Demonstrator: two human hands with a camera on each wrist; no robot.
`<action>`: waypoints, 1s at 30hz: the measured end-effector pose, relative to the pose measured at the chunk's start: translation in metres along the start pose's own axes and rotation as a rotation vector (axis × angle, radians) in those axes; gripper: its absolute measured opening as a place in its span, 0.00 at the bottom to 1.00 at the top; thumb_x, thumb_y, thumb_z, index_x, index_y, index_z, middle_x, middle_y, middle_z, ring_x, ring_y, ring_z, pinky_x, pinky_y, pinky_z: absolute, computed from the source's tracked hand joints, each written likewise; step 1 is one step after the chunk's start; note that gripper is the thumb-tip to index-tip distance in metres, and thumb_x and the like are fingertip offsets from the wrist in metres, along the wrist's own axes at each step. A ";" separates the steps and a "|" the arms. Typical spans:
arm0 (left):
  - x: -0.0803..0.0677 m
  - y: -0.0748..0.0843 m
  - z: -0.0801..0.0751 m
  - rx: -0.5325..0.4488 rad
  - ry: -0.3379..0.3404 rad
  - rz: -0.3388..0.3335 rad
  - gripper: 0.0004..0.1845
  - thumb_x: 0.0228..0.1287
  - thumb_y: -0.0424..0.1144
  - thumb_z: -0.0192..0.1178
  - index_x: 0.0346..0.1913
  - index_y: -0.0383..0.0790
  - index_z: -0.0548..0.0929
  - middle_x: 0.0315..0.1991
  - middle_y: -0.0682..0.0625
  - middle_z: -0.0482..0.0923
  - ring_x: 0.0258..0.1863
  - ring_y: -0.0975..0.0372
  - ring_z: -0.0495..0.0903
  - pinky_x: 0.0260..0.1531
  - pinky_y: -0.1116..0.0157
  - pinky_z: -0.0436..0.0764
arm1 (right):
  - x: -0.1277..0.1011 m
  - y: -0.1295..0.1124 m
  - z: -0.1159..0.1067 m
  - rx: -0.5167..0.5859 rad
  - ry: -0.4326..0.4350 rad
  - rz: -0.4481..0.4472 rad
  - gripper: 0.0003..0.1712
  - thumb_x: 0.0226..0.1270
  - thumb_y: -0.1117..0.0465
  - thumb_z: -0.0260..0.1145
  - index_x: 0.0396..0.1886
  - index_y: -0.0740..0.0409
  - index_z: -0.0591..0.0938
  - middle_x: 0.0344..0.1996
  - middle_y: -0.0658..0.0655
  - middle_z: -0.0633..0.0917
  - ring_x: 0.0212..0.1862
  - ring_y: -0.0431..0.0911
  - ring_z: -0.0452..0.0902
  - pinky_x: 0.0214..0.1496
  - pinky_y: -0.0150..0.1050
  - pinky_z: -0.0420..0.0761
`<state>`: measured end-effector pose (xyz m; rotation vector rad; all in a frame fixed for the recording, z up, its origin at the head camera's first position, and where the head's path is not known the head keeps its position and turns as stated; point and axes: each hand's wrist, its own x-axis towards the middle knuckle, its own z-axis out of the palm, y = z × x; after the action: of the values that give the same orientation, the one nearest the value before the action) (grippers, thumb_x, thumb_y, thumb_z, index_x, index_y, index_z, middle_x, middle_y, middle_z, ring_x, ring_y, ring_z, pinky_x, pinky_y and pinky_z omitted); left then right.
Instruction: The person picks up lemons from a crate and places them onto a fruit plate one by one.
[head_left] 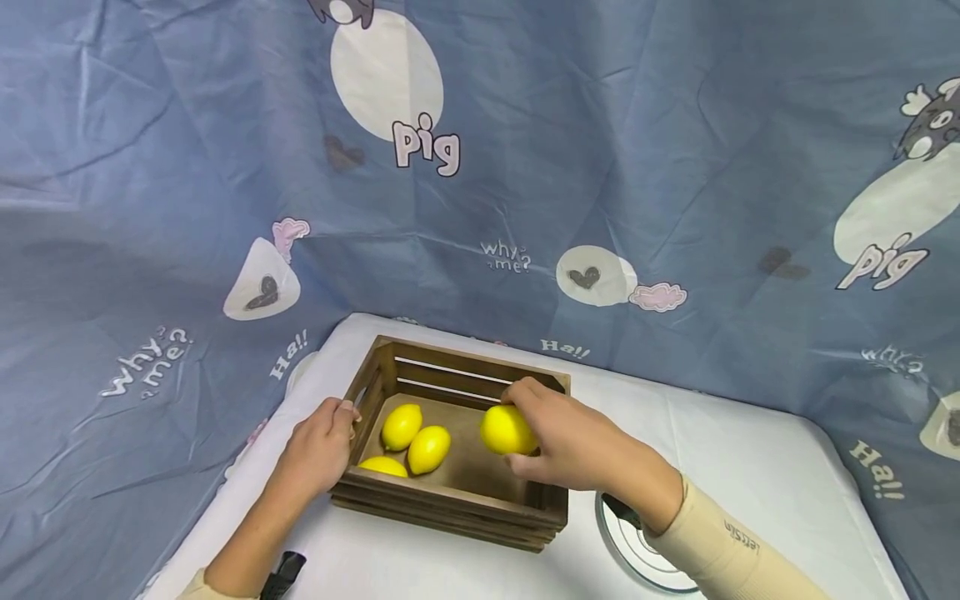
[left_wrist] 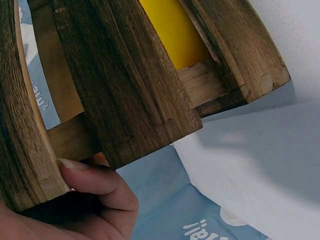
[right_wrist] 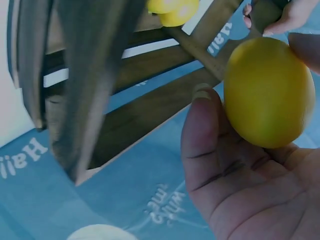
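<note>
1. the plate at 5 o'clock of the crate is half hidden under the right sleeve.
2. three lemons lie at the crate's 9 o'clock end; the blue printed cloth rises behind.
3. the right hand curls around a lemon inside the crate.
4. the left hand grips the crate's end wall; only the left wrist view shows the thumb hooked under a slat.

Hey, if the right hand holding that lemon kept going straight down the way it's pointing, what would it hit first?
Probably the bare floor of the wooden crate: the right hand holds its lemon above it, apart from the three lemons at the left. Depth is hard to judge.
</note>
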<state>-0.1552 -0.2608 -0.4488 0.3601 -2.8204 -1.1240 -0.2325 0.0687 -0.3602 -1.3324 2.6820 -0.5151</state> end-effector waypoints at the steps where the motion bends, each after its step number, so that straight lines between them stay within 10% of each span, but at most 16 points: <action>1: 0.000 0.000 0.000 0.002 0.001 0.000 0.26 0.86 0.45 0.32 0.57 0.33 0.78 0.45 0.40 0.81 0.44 0.45 0.79 0.52 0.41 0.75 | -0.003 0.001 0.000 0.007 0.013 0.002 0.31 0.59 0.52 0.75 0.59 0.53 0.74 0.51 0.49 0.77 0.37 0.41 0.75 0.40 0.38 0.79; 30: 0.000 0.002 0.000 0.001 -0.005 -0.014 0.24 0.86 0.44 0.33 0.56 0.35 0.78 0.43 0.43 0.81 0.45 0.45 0.80 0.52 0.42 0.75 | -0.115 0.057 0.011 0.121 0.442 0.169 0.40 0.55 0.65 0.83 0.66 0.47 0.75 0.58 0.43 0.78 0.47 0.39 0.77 0.48 0.32 0.81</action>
<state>-0.1551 -0.2595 -0.4476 0.3784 -2.8276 -1.1272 -0.2025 0.1880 -0.3970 -1.0467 3.0052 -1.0388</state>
